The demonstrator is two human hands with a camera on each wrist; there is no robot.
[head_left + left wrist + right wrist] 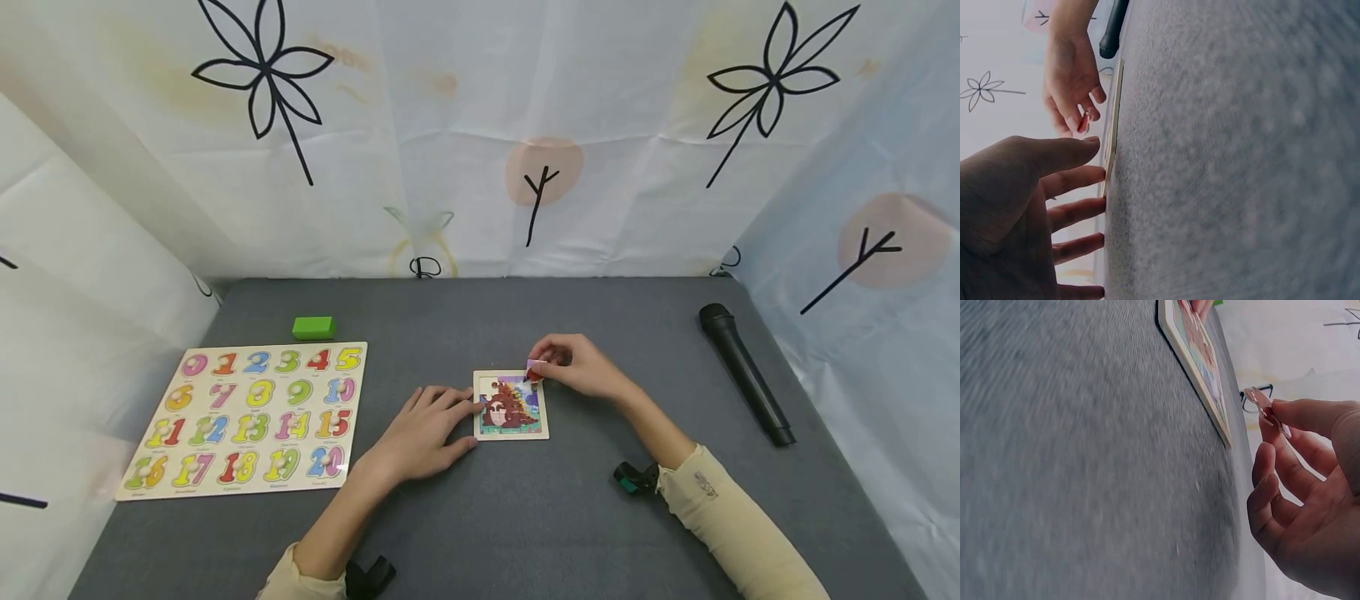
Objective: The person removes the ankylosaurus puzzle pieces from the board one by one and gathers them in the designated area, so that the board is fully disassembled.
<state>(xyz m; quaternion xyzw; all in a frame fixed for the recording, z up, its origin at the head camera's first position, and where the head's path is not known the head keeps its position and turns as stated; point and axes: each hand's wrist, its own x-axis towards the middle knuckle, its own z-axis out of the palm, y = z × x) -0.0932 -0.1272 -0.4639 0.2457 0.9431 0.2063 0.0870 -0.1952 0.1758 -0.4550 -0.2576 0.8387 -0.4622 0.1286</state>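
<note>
Cream sleeves (738, 525), small dark print (705, 485) on the right one, black wrist devices (369, 579), one with green patch (627, 483)

Behind the grey table (525, 517) hangs a white cloth (450, 108), with black leaf drawings (265, 70) and a small tree (537, 200) on a pink circle (566, 177). On the right side, another cloth (885, 392) looks bluish; the left cloth (67, 333) is whitish.

The board (238, 406) shows big numbers (261, 392), 0 to 20, in four rows (the tiny words (279, 486) below are too small to read)
</note>
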